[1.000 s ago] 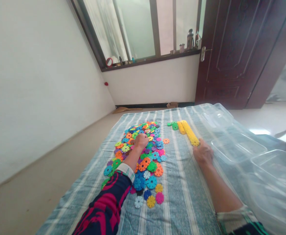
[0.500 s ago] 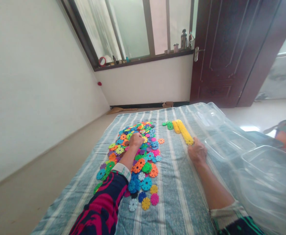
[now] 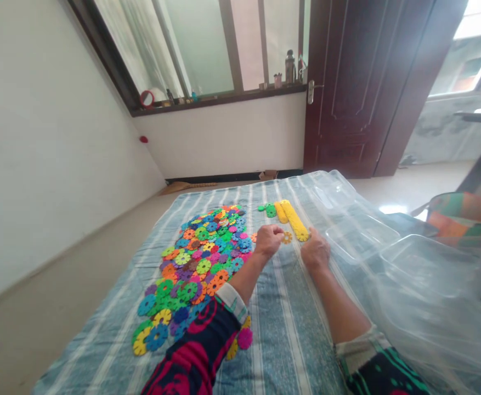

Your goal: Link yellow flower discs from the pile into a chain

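Observation:
Between the fingertips of my left hand (image 3: 270, 240) is a yellow notched plastic disc (image 3: 287, 237), held over the cloth to the right of the pile. My right hand (image 3: 316, 251) is closed at the near end of a long row of stacked yellow discs (image 3: 294, 220), its fingers against that end. A shorter yellow row (image 3: 281, 213) lies beside it, and a small group of green discs (image 3: 270, 210) lies further left. The large loose pile of many-coloured discs (image 3: 203, 266) spreads left of my left hand, partly hidden by my left forearm.
A blue-grey striped cloth (image 3: 281, 329) covers the surface. Clear plastic containers stand along the right side, among them a near box (image 3: 429, 263) and a far one (image 3: 333, 192). Beyond are a dark red door (image 3: 347, 109) and a window ledge (image 3: 219, 100) holding a flask (image 3: 290, 67).
My left hand has moved right from the pile with a yellow disc in its fingers. My right hand stays by the long yellow row. The whole view has shifted slightly.

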A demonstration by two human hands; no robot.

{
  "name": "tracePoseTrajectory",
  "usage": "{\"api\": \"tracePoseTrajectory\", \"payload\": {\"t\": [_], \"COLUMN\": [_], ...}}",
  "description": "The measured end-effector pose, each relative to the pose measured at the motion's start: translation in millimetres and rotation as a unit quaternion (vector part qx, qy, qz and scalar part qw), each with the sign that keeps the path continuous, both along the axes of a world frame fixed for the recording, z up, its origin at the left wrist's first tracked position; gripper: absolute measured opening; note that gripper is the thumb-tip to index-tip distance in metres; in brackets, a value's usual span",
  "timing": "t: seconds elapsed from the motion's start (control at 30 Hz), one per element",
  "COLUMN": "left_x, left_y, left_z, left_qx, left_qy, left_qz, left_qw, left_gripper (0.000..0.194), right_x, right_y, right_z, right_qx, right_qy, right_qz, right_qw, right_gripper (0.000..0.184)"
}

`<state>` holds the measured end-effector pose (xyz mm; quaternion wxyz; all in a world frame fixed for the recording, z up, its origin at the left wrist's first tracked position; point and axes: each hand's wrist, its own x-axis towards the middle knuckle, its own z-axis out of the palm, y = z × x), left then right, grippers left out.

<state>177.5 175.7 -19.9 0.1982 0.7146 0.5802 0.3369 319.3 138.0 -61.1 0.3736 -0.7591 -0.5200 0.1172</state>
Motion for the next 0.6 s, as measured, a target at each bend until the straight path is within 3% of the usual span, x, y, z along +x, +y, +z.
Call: {"api": "tracePoseTrajectory", "payload": {"t": [0.1,0.23,0.43,0.6], "left_x": [31.7,53.4,65.6,61.6], "left_y": [3.6,12.2,14.9,10.0], "left_z": [-10.9,-15.5,-9.8,-3.4], "left_qx": [-0.016,-0.031,-0.042,-0.029], "left_qy": [0.007,0.024,0.055,0.078], "left_qz": [-0.022,-0.023,-0.014,0.007], "left_qw": [1.0,0.999,0.997,0.997], "left_gripper": [0.019,0.02,0.021,0.021], "right_x": [0.2,0.5,0.0,-0.6], "right_y": [-1.2,-2.0,-2.3,-2.1], "right_z": [2.1,5.3,9.2,8.6], "right_qx": [0.001,-0.009,-0.016,-0.013], "right_qy": [-0.003,-0.006,0.002,0.001], "right_qz": [0.001,0.005,0.008,0.007], "right_qw": [1.0,1.0,1.0,1.0], "right_gripper": [0.05,0.045,0.038,0.044]}}
